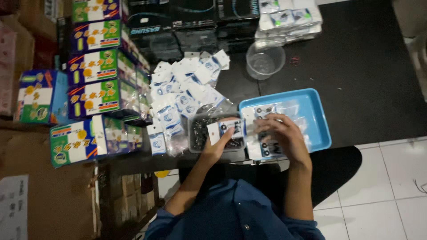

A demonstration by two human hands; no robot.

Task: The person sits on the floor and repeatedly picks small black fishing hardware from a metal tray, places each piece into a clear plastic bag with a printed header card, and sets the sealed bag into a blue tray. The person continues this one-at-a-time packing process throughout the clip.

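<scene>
The left hand rests on the near rim of a small clear plastic box of dark small parts, fingers closed around a white printed card packet held over that box. The right hand lies at 3 o'clock of the left, over the near left corner of a shallow light-blue plastic tray; its fingers curl down onto clear sachets with white cards stacked there, but whether they pinch one cannot be told. The tray and box stand side by side, touching, at the near edge of the black tabletop. At 11 o'clock of the box spreads a loose heap of white-and-blue card packets. At 12 o'clock of the tray stands a round clear plastic cup, with a stack of bagged white packets beyond it. At 9 o'clock rises a stepped stack of colourful printed cardboard cartons. The person's blue shirt fills the near foreground.
</scene>
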